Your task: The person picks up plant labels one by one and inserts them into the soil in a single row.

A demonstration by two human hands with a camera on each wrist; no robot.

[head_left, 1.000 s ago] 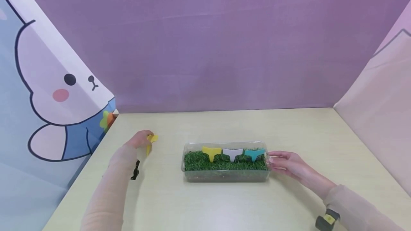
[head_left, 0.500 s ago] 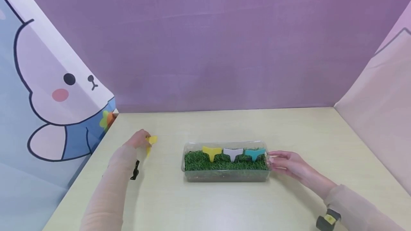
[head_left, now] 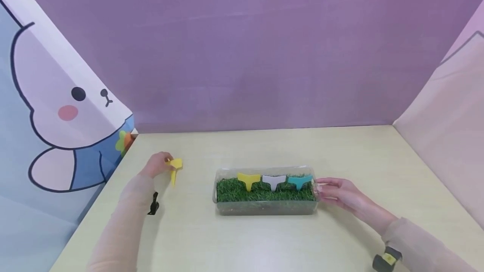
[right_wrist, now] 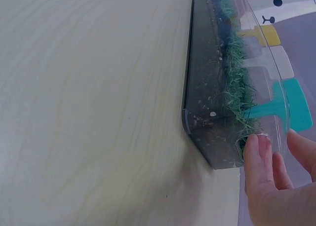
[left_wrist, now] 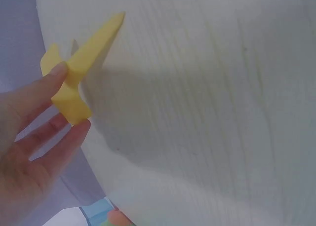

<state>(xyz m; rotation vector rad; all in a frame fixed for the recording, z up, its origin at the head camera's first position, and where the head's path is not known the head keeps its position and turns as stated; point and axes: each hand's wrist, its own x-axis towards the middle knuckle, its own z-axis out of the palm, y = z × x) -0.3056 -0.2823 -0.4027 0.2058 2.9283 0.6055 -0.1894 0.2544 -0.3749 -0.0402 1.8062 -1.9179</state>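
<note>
My left hand (head_left: pixel 156 164) pinches a yellow T-shaped plant label (head_left: pixel 175 164) at its wide top, at the table's left. In the left wrist view the thumb lies on the label (left_wrist: pixel 81 70), and its pointed stem sticks out free. Whether the tip touches the table I cannot tell. My right hand (head_left: pixel 338 192) touches the right end of a clear plastic planter box (head_left: pixel 266 209) with nearly straight fingers (right_wrist: pixel 256 162). Upright in the box's green grass (head_left: pixel 230 194) stand a yellow label (head_left: pixel 249 179), a white label (head_left: pixel 274 180) and a teal label (head_left: pixel 300 180), side by side.
The pale wooden table (head_left: pixel 264 242) runs back to a purple cloth backdrop (head_left: pixel 264 53). A cartoon-printed cloth (head_left: pixel 49 108) hangs along the left edge, and a pink one (head_left: pixel 453 116) along the right. Dark soil (right_wrist: pixel 205 63) shows through the box wall.
My left hand has shifted slightly left with the yellow label, whose stem now shows more plainly. The right hand and the planter box stay in place.
</note>
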